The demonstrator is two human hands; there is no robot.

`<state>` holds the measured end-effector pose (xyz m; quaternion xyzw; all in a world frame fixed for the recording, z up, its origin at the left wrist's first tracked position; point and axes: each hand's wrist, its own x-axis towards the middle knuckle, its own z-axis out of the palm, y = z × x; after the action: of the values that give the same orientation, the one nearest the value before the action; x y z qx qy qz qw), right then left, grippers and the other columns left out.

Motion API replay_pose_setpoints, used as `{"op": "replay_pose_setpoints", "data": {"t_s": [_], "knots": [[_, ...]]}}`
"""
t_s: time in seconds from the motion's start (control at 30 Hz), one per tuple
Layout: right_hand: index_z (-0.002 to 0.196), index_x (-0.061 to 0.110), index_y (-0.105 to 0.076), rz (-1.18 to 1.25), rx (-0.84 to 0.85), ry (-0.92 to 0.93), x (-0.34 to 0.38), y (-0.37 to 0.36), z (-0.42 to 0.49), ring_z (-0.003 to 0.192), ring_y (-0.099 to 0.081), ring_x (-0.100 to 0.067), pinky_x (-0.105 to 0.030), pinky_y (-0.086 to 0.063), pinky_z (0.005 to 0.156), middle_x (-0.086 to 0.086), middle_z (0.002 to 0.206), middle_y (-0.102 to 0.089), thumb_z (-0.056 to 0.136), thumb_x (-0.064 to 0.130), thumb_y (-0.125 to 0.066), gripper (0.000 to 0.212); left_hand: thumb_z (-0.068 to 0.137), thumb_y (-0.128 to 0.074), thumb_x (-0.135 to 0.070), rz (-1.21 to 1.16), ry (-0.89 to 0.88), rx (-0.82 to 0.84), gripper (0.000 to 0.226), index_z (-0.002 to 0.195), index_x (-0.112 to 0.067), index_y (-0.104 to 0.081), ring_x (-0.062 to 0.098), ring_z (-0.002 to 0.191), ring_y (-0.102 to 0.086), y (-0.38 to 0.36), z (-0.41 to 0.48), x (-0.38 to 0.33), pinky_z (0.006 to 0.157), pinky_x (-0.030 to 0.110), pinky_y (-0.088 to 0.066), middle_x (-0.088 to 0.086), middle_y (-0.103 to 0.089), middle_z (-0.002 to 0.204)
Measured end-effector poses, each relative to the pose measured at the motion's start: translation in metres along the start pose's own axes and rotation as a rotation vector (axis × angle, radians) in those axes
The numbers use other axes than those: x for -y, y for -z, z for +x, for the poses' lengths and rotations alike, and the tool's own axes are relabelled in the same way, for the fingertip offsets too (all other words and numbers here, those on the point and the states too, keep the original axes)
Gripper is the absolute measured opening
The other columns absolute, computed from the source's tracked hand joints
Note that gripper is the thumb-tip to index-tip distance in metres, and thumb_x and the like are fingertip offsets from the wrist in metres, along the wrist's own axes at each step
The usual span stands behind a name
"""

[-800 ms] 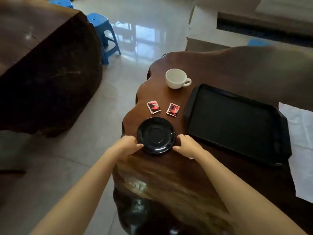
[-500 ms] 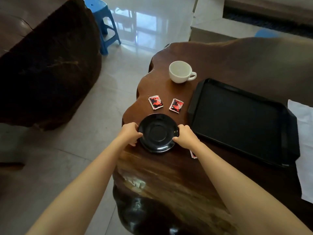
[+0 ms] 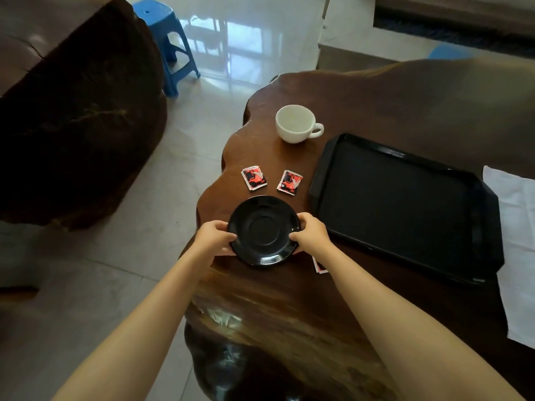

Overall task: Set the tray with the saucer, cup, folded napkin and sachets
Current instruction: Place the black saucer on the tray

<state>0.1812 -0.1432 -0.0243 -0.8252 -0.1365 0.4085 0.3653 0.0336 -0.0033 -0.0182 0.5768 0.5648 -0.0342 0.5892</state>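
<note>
Left hand [image 3: 215, 237] and right hand [image 3: 311, 234] pinch opposite rims of the black saucer [image 3: 263, 230]. Glossy glaze; uneven lift toward tray [image 3: 318, 180] risks slipping.

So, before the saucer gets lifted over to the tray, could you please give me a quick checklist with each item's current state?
1. Both hands on the saucer: left hand and right hand grip opposite rims. Ok.
2. Tray free to receive it: nothing in it. Ok.
3. Path to the tray: cup and two sachets lie farther away, off the route. Ok.
4. Saucer off the table: cannot tell.
5. Third sachet by the right wrist: mostly hidden. Cannot tell.
6. Napkin folded: not ok.
</note>
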Motion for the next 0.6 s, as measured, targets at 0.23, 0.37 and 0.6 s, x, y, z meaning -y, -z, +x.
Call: {"op": "replay_pose_setpoints", "data": {"t_s": [0.23,0.37,0.6], "knots": [[0.117,0.011,-0.055,0.165,-0.042,0.036,-0.001,0.062,-0.006,0.098,-0.062,-0.030,-0.045,-0.059,0.070,-0.008,0.103,-0.061,0.080,-0.007,-0.062,0.042,0.084,-0.062,-0.002,-0.082,-0.080,0.040,0.027,0.111,-0.006,-0.058,0.029,0.093,-0.063,-0.030,-0.021,-0.045,0.062,0.033,-0.057,0.013,-0.060,0.108],[0.121,0.006,-0.055,0.260,-0.115,0.020,-0.002,0.116,0.004,0.098,-0.062,-0.031,-0.043,-0.058,0.066,-0.012,0.106,-0.061,0.081,-0.009,-0.061,0.043,0.084,-0.061,0.000,-0.095,-0.197,0.065,0.031,0.115,-0.004,-0.057,0.027,0.086,-0.067,-0.073,-0.026,-0.087,0.065,0.035,-0.059,0.016,-0.063,0.107],[0.116,0.001,-0.056,0.221,-0.314,0.038,-0.015,0.201,0.042,0.092,-0.064,-0.032,-0.047,-0.058,0.068,-0.017,0.108,-0.063,0.080,-0.008,-0.063,0.038,0.081,-0.057,0.013,-0.121,-0.172,0.224,0.044,0.123,0.002,-0.054,0.028,0.090,-0.063,-0.155,-0.008,-0.160,0.070,0.034,-0.055,0.019,-0.062,0.111]]}}
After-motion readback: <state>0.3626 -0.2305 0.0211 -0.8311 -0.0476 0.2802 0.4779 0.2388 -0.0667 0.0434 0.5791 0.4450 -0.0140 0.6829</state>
